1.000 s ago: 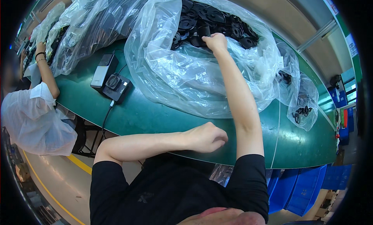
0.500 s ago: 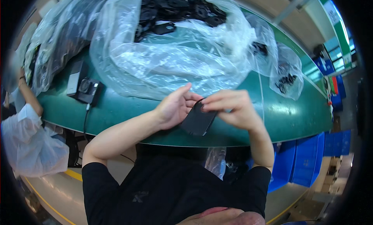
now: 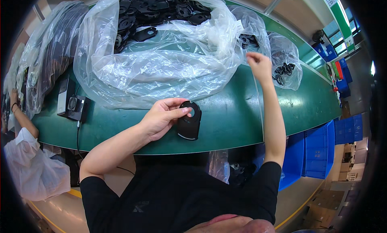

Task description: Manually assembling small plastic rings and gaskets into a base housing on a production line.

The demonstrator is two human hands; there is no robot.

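Note:
My left hand grips a black plastic cover by its rounded upper end, thumb on the front beside a round hole. The cover is held above the green table, its straight end toward me. My right hand is raised at the far right, fingers curled together; what they hold, if anything, is hidden. It is nearest a clear plastic bag with small black ring-like parts in it. A large clear bag lies open ahead of me, with many similar black covers heaped at its far side.
On the left of the green table stands a small black and grey device with a cable. Another clear bag of black parts lies at the right. Blue bins stand beyond the edge. A co-worker's arm is at far left.
My right hand has left the cover and moved up and right toward the smaller bags. The cover, now in my left hand alone, has turned more upright. The view has shifted slightly.

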